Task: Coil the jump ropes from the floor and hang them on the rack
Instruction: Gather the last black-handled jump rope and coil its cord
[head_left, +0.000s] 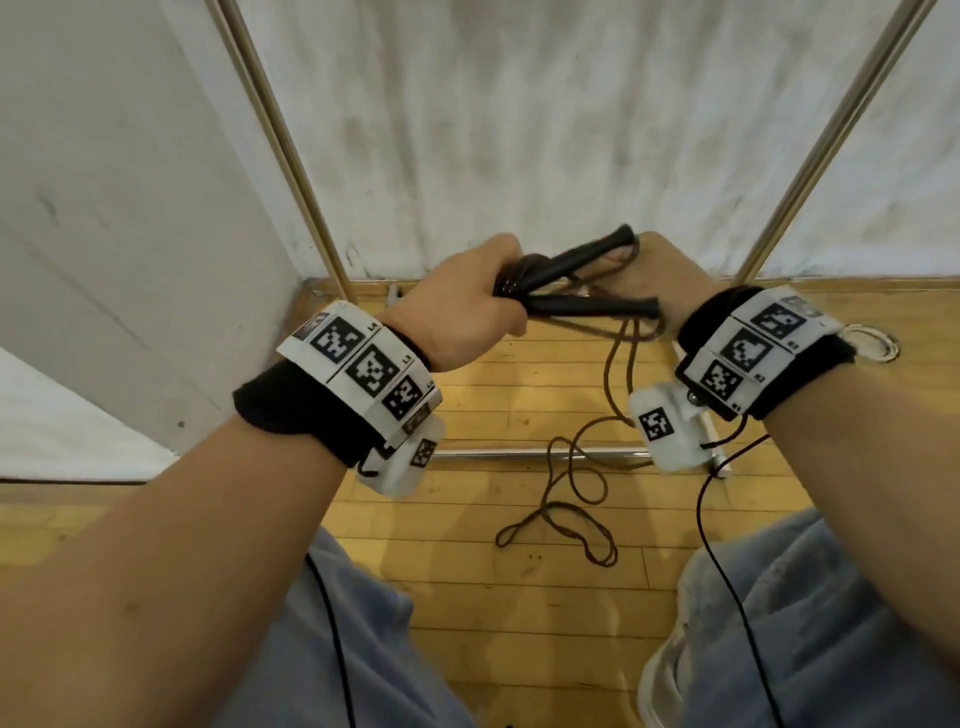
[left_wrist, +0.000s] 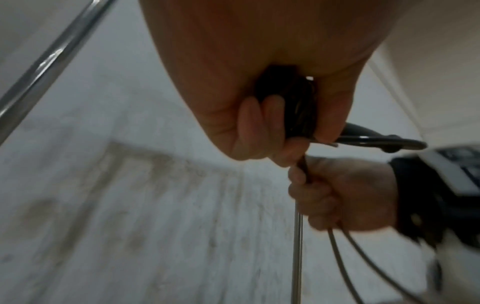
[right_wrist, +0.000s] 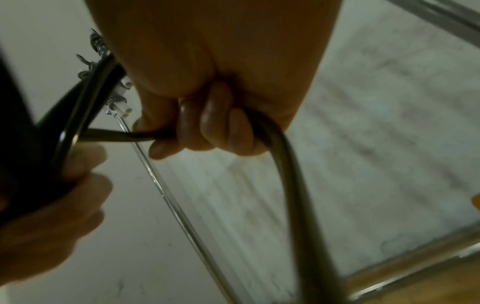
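The wooden floor (head_left: 467, 587) runs up to a white wall (head_left: 571, 130), and the shiny metal poles of the rack (head_left: 291, 156) stand at the floor's far edge, one on each side of the hands. A low bar of the rack lies across the floor between the poles.

The jump rope (head_left: 566, 486) is dark and thin. Part of it lies in loose loops in the middle of the floor, in front of the low bar. The rest climbs up to the hands.

The left hand (head_left: 467, 306) is curled tight around the two black handles (head_left: 582, 283) and a small bundle of rope turns. The right hand (head_left: 654, 275) is just beside it, its fingers (right_wrist: 207, 121) curled around the rope so the rope slides through.

I think the coiling is only partly done, since much rope is on the floor.

To do it well:
- Keep the left hand firm so the turns do not slip off.
- Let the right hand pull up a little rope each time and lay it next to the last turn.
- Make every turn about the same.
- Watch the loops on the floor, as they could tangle or catch on the low bar.
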